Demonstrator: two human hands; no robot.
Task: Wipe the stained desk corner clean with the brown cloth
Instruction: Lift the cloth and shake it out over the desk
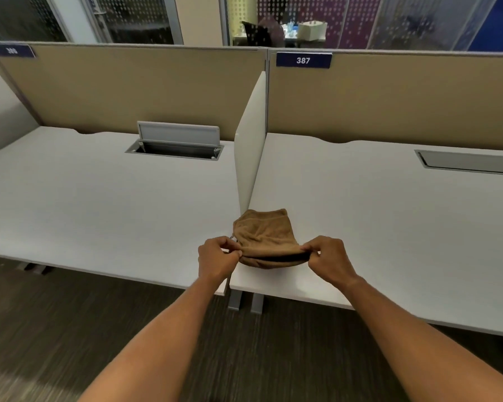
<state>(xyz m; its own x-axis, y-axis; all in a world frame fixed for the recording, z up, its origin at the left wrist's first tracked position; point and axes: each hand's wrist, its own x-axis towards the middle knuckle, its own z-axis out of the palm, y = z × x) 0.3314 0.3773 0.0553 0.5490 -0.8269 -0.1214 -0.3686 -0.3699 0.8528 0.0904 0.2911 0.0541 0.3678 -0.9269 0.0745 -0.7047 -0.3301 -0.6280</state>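
Note:
A folded brown cloth (263,233) lies on the near left corner of the right-hand white desk (375,216), just in front of the white divider panel (250,146). My left hand (218,258) pinches the cloth's near left corner. My right hand (327,256) pinches its near right corner. The near edge of the cloth is lifted a little off the desk, with a dark gap under the fold. I cannot make out a stain on the desk corner; the cloth covers most of it.
A second white desk (84,198) lies to the left, with an open cable hatch (176,143). The right desk has a shut cable hatch (471,162). Tan partition walls (389,100) stand behind both desks. Dark carpet (70,329) runs below the desk edges.

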